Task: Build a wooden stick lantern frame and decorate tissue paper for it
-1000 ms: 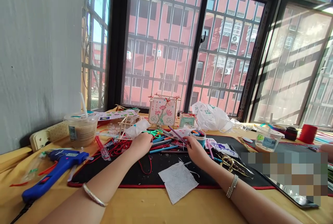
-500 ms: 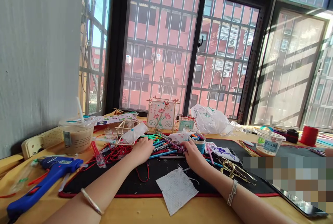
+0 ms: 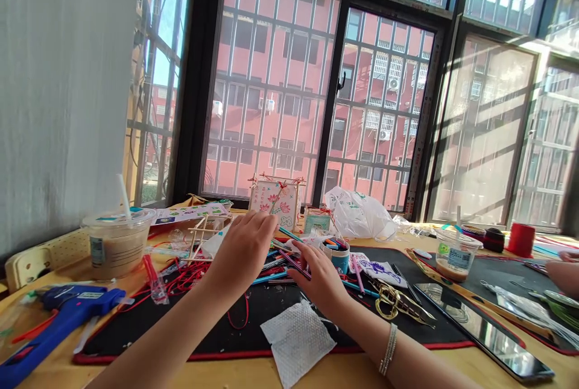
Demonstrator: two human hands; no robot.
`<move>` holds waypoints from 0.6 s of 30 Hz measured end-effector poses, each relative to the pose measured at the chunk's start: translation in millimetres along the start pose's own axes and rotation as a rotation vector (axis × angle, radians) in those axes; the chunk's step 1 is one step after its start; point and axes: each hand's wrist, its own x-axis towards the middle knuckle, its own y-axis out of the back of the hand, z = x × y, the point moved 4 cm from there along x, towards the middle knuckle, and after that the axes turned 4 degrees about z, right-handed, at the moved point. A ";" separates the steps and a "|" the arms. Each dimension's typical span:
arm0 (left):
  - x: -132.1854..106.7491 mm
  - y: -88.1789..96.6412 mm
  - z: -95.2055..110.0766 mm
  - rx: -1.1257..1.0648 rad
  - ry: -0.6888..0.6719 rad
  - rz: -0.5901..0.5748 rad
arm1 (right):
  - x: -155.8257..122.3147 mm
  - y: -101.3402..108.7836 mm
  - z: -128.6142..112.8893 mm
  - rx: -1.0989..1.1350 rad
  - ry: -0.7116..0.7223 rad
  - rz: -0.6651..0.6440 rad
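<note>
My left hand (image 3: 242,250) is lifted above the black mat (image 3: 190,328), fingers drawn together at a thin blue pen (image 3: 289,234) that sticks out from their tips. My right hand (image 3: 319,277) rests lower on the mat, closed on a thin purple pen (image 3: 289,258). Between and under both hands lies a heap of coloured pens (image 3: 271,265). A small cup of pens (image 3: 335,251) stands just right of my right hand. A white mesh cloth (image 3: 298,341) lies in front of my wrists.
A blue glue gun (image 3: 58,313), iced drink cup (image 3: 115,244) and red cord (image 3: 192,274) are at the left. A flower-painted paper lantern (image 3: 274,199) and plastic bag (image 3: 357,211) stand behind. Gold scissors (image 3: 398,304), a phone (image 3: 486,328), and another person's hand (image 3: 563,271) are right.
My left hand has risen off the pen heap and moved forward with a blue pen at its fingertips. My right hand shifted slightly left and nearer. The view tilted upward.
</note>
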 end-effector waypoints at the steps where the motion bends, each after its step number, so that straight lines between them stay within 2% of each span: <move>1: -1.5 5.2 5.0 -0.048 -0.026 0.035 | -0.3 1.7 -1.7 -0.002 -0.017 0.015; 3: -5.1 14.1 13.9 -0.158 -0.080 0.123 | -2.5 6.6 -3.2 -0.022 -0.047 0.062; 5: -8.9 19.8 19.7 -0.241 -0.121 0.211 | -5.9 13.5 -6.6 -0.023 -0.006 0.138; 8: -13.4 21.8 21.5 -0.254 -0.120 0.279 | -9.7 26.2 -14.2 0.047 0.076 0.287; 10: -16.2 22.6 21.7 -0.239 -0.122 0.316 | -8.7 33.7 -16.7 0.096 0.044 0.352; 14: -21.8 25.9 30.2 -0.190 -0.211 0.378 | 1.1 38.1 -14.7 0.034 -0.105 0.227; 18: -25.4 24.0 48.1 -0.152 -0.334 0.337 | 5.1 36.2 -3.9 0.068 -0.200 0.149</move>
